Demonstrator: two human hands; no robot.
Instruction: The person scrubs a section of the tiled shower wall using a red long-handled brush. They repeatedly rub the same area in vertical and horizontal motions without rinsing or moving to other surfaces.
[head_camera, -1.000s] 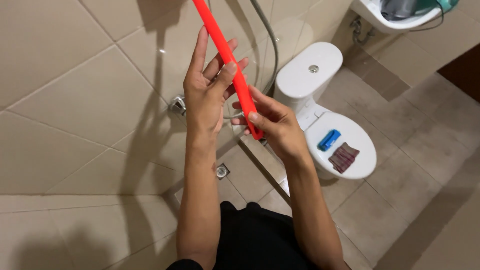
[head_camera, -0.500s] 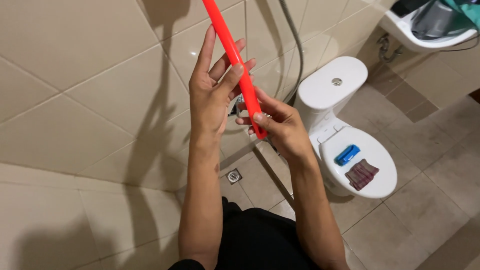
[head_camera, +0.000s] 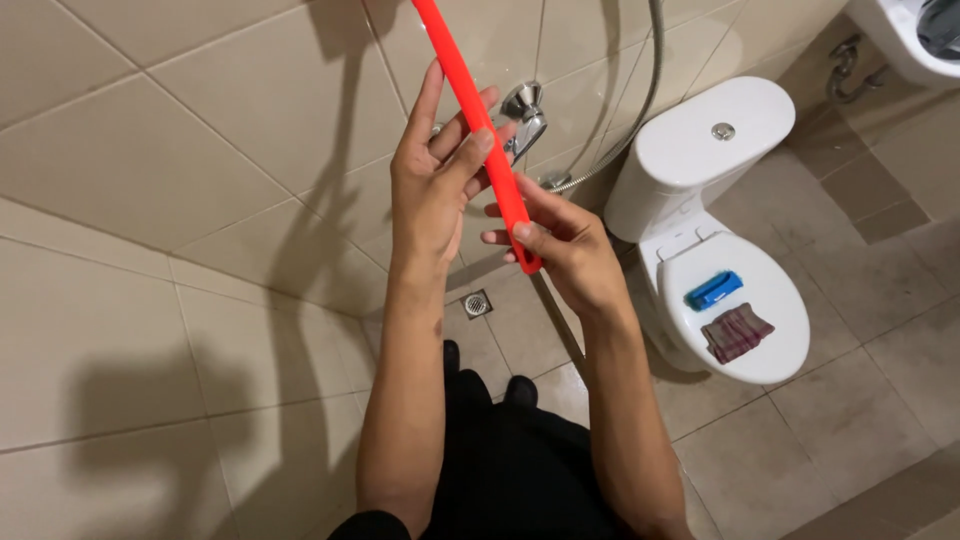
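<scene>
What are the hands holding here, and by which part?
Both hands, left and right, grip a long flat red plastic strip near its lower end.

Counts, placed relative to the toilet (head_camera: 700, 200): one toilet; two items on its closed lid, one blue block (head_camera: 714, 290) and one folded cloth (head_camera: 737, 331); one wall tap (head_camera: 524, 112) to its left; one floor drain (head_camera: 477, 303) lower left; one red stick (head_camera: 478, 125); two hands, left hand (head_camera: 432, 185) and right hand (head_camera: 560, 245).
</scene>
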